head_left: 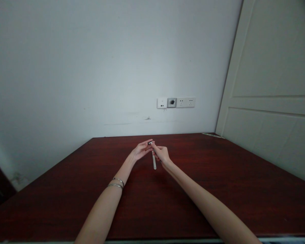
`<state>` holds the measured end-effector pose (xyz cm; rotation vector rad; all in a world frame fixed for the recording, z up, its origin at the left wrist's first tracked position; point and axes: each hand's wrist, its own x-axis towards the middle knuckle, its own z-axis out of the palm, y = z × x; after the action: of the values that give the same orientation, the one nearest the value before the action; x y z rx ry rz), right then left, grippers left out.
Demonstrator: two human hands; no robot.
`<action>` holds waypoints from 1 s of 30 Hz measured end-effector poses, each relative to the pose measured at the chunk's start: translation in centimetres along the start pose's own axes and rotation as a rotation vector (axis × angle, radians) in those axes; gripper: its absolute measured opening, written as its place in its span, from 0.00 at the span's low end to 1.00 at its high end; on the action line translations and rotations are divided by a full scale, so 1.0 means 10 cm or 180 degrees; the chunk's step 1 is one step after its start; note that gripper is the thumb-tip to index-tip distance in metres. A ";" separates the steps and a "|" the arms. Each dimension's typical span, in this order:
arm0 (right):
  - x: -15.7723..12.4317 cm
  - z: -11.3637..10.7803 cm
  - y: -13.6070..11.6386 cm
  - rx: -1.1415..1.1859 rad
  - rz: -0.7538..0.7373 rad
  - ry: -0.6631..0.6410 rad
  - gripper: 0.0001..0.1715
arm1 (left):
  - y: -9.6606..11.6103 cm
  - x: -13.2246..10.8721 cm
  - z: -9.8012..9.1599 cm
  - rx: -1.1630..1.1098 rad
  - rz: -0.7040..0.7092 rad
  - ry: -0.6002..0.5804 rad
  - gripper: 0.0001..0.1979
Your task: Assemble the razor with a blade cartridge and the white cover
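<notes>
A slim tool with a long white handle [154, 162] is held above the table between my two hands. The handle points down toward me and has a small hole at its end. My right hand [162, 154] is closed on it near its upper end, thumb pointing up toward the head. My left hand [141, 150] reaches in from the left, fingers and thumb pinching about the dark, shiny head [149, 142]. Fingers cover much of that head, so I cannot tell what kind of tool it is. Two silver bangles circle my left wrist.
A dark red wooden table [66, 200] spreads beneath both arms. Behind it stands a white wall with a row of sockets [185, 102] and a grey switch plate [171, 102]. A pale panelled door [271, 101] borders the right side. A thin light strip [213, 135] lies at the back right corner.
</notes>
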<state>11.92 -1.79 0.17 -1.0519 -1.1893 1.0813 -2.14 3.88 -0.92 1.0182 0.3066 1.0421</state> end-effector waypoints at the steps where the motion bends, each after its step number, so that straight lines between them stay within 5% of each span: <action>1: -0.01 0.00 -0.01 -0.0033 -0.0008 0.0005 0.27 | 0.00 0.00 0.00 0.0008 -0.0002 -0.0022 0.16; 30: 0.01 -0.01 0.02 -0.0039 0.0048 -0.0025 0.26 | 0.00 0.00 -0.02 0.0155 0.0113 -0.0258 0.19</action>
<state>12.01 -1.65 -0.03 -1.0684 -1.1973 1.0921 -2.29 3.95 -1.04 1.1101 0.2494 1.0266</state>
